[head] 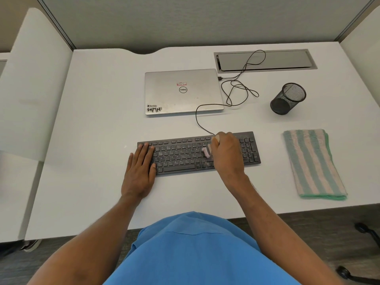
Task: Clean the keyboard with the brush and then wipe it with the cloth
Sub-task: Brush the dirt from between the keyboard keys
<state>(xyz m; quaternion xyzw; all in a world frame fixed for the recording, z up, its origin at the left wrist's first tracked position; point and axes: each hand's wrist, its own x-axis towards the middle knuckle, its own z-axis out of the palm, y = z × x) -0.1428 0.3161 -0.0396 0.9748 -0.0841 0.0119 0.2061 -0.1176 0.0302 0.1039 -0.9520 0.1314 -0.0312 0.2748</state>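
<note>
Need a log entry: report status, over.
Left hand flat on keyboard, left end; right hand grips brush at keys. Cloth folded, unused, to the right. Nothing blocking.

Desk: keyboard, laptop (closed), cloth, cup

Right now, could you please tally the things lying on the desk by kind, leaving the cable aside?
Keyboard: 1
Laptop: 1
Brush: 1
Cloth: 1
Mesh cup: 1
Total: 5
</note>
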